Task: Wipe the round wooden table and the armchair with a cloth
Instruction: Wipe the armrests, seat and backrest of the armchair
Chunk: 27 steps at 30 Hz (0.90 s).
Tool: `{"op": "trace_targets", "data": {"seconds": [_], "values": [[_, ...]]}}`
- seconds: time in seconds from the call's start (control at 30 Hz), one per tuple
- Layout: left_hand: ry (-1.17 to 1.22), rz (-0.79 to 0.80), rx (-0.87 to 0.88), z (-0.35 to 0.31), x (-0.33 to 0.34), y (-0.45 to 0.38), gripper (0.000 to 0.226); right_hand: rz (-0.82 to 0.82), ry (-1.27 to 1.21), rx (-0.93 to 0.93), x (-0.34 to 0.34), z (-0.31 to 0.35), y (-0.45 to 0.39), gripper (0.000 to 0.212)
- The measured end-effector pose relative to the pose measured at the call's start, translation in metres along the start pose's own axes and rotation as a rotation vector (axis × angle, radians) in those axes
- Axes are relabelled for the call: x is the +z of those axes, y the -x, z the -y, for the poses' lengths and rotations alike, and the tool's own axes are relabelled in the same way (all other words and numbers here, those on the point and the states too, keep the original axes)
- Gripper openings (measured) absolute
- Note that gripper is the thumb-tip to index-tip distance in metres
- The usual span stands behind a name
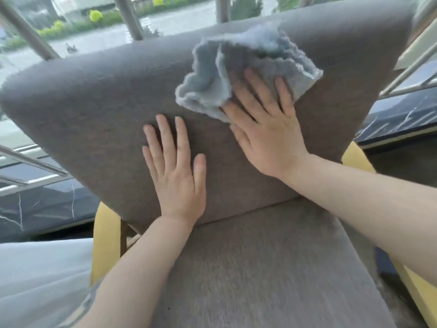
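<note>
The cloth [238, 67], pale blue-grey and crumpled, lies against the upper right part of the armchair backrest [99, 110], its frayed top edge reaching almost to the backrest's top edge. Your right hand [264, 129] presses it flat to the upholstery with straight, spread fingers on the cloth's lower portion; nothing is pinched. Your left hand [176, 171] rests just beside it, lower and to the left, palm flat on bare fabric with fingers spread, holding nothing. Bare grey backrest extends to the left of the cloth as far as the rounded left corner, and a narrower strip remains to the right. Below both hands the grey seat cushion [260, 268] meets the backrest at a seam. Yellow armrests [106, 245] flank the seat. Behind the chair stand metal railing bars [26, 29] and a dark marble-veined ledge [47, 209]. No readable writing or brand shows.
</note>
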<state>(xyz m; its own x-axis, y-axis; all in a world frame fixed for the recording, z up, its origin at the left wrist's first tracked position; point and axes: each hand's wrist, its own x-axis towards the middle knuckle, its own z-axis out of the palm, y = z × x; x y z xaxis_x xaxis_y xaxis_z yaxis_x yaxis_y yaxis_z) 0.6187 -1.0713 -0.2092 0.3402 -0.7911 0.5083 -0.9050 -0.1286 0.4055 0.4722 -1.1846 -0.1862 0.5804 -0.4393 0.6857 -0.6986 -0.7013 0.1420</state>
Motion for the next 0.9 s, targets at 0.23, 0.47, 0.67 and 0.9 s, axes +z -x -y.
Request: {"op": "trace_targets", "data": {"seconds": [0.23,0.47,0.67,0.9], "values": [[-0.047,-0.006,0.001,-0.029,0.011,-0.014,0.057,0.246,-0.022,-0.211,0.006,-0.034,0.066,0.041],[-0.119,-0.111,0.059,-0.051,0.021,-0.045,0.056,0.089,-0.193,0.117,0.008,-0.005,0.043,0.059],[-0.225,-0.015,0.131,-0.056,0.039,-0.028,0.063,0.007,-0.06,0.424,-0.001,-0.078,0.059,0.052],[-0.249,0.002,0.11,-0.07,0.059,-0.015,0.061,0.253,-0.128,0.053,0.003,-0.064,0.101,0.062]]}}
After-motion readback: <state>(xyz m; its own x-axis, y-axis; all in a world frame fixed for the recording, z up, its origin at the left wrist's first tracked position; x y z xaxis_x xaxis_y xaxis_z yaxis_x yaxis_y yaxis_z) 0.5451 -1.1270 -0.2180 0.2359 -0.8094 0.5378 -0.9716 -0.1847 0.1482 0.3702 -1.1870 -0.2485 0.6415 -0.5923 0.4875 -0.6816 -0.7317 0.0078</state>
